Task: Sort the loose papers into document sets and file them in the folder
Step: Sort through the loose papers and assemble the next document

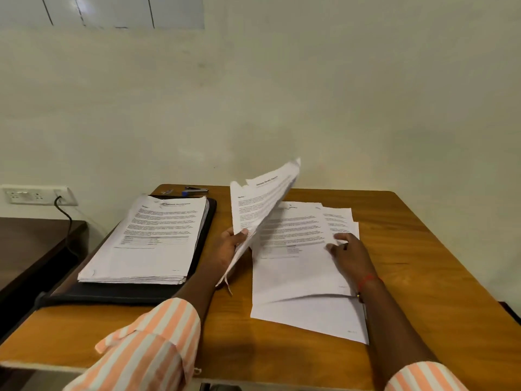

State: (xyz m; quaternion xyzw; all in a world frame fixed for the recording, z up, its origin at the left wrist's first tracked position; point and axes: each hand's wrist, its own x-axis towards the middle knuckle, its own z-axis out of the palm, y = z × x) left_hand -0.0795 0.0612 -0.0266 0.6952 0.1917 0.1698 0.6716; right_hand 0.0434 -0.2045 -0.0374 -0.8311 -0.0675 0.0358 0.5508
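With the left hand pinched on the lifted sheaf, keep the right hand — flat, fingers spread — pinning the loose papers while peeling the next page.

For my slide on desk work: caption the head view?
Left hand lifts a sheaf of papers while right hand presses loose sheets, beside a stack on a black folder.

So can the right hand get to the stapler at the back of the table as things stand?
Probably not directly. The right hand rests on the loose sheets, while the stapler lies at the far left edge, behind the stack on the folder. The raised papers held in the left hand cross that path.
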